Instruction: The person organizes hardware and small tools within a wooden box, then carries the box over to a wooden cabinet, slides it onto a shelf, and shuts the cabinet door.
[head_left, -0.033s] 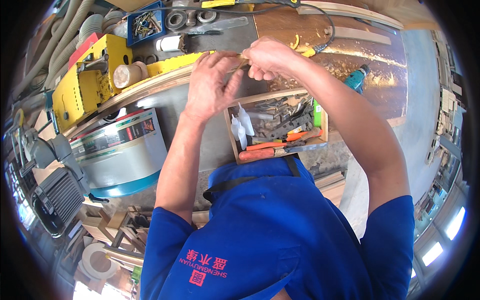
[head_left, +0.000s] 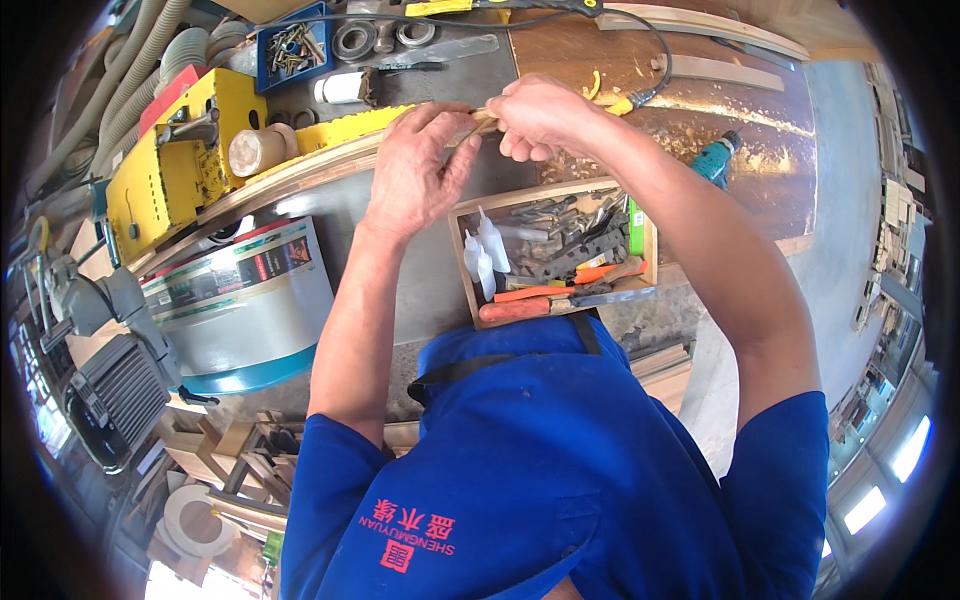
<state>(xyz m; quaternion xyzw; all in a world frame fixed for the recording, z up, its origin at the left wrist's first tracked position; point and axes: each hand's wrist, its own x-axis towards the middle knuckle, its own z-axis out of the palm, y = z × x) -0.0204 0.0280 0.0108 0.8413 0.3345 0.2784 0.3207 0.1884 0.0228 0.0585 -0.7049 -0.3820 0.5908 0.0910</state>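
Observation:
A long, thin wooden strip (head_left: pixel 335 162) runs along the yellow metal fence and reaches up to my hands. My left hand (head_left: pixel 420 165) grips it near its right end, fingers over the top and thumb on the near side. Close beside it, my right hand (head_left: pixel 535 115) has its fingers curled and pinches the strip's tip, which shows between both hands. The exact fingertip contact is partly hidden. Just below the hands, an open wooden drawer (head_left: pixel 655 245) holds drill bits, white squeeze bottles (head_left: pixel 490 240) and an orange-handled tool (head_left: pixel 515 308).
The yellow machine housing (head_left: pixel 150 205) stands at left, with a wooden roller (head_left: pixel 255 152) beside it. Behind are a blue tray (head_left: pixel 265 75) of screws, bearings (head_left: pixel 353 40) and a white bottle (head_left: pixel 343 88). A teal drill (head_left: pixel 713 160) lies right among wood shavings; a cable loops near my right hand.
My left hand has shifted very slightly left, and a little more of the wooden strip's tip shows between my hands. My right hand is almost unmoved.

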